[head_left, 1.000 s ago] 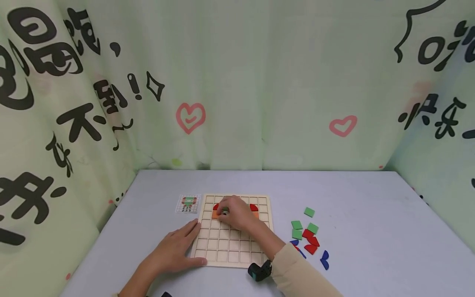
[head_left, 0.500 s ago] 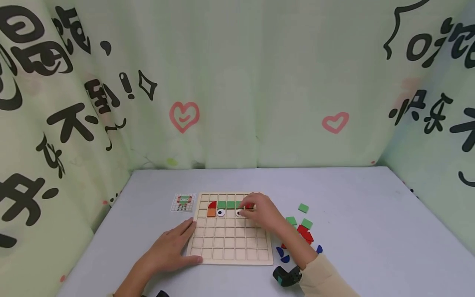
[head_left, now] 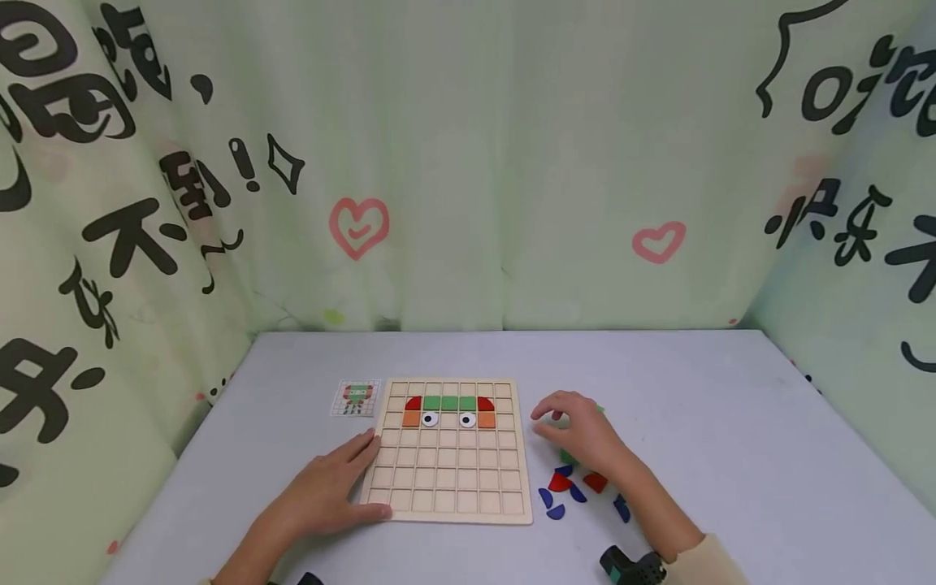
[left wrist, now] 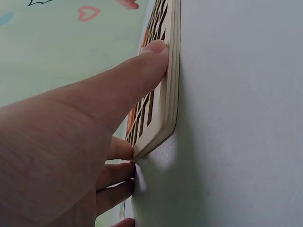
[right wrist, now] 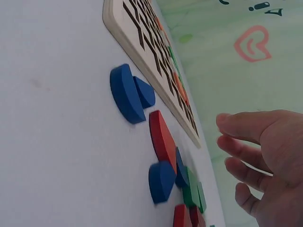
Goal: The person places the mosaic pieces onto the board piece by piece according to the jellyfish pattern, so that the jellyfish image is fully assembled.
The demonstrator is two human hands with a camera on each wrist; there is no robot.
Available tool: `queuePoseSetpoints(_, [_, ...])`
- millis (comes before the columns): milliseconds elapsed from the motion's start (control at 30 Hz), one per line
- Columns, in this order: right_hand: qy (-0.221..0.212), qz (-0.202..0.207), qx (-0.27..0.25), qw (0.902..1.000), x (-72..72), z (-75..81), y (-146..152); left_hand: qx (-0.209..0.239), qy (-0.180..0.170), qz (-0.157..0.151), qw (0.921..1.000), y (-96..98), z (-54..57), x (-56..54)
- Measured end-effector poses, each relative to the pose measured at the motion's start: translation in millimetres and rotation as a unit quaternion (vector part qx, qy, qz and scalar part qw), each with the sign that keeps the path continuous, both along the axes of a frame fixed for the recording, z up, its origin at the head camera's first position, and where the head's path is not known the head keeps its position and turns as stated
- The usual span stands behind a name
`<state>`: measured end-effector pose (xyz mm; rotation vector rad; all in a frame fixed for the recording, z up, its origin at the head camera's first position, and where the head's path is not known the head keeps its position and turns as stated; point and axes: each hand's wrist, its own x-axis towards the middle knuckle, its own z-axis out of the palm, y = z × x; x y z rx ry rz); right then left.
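A square wooden grid board [head_left: 446,479] lies on the table in the head view. Near its top, a row of green squares [head_left: 449,403] runs between two red rounded pieces [head_left: 413,404]. Below them, two round eye pieces [head_left: 430,419] sit between orange squares [head_left: 412,419]. My left hand [head_left: 329,491] rests against the board's left edge, fingers extended, thumb [left wrist: 156,52] over its front edge. Right of the board, my right hand [head_left: 588,435] hovers over loose pieces, fingers loosely bent. Nothing shows between its thumb and fingers in the right wrist view.
Loose blue half-round pieces [head_left: 556,513], red pieces [head_left: 559,483] and green pieces [right wrist: 191,187] lie right of the board, partly hidden by the right hand. A small picture card [head_left: 355,398] lies at the board's upper left. A printed curtain [head_left: 453,162] surrounds the table.
My right hand has moved from the upper part of the board to the right, over the loose pieces, uncovering the eyes and the right orange square. My left hand stays at the board's edge.
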<state>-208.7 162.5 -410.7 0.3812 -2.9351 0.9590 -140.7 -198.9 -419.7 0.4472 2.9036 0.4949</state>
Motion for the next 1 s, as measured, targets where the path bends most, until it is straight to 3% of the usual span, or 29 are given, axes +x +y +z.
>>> queuePoseSetpoints(200, [-0.01, -0.023, -0.003, 0.9997, 4.7, 0.9, 20, 0.001, 0.019, -0.009, 0.9998, -3.0, 1.9, 0.0])
queuePoseSetpoints(533, [-0.029, -0.037, -0.004, 0.9989, 12.4, -10.5, 35, -0.001, 0.002, -0.009, 1.0, -4.0, 3.5, 2.3])
queuePoseSetpoints(1000, [-0.036, -0.022, 0.014, 0.999, 9.3, -8.5, 43, 0.011, -0.001, -0.012, 0.9999, -1.5, 5.0, 1.4])
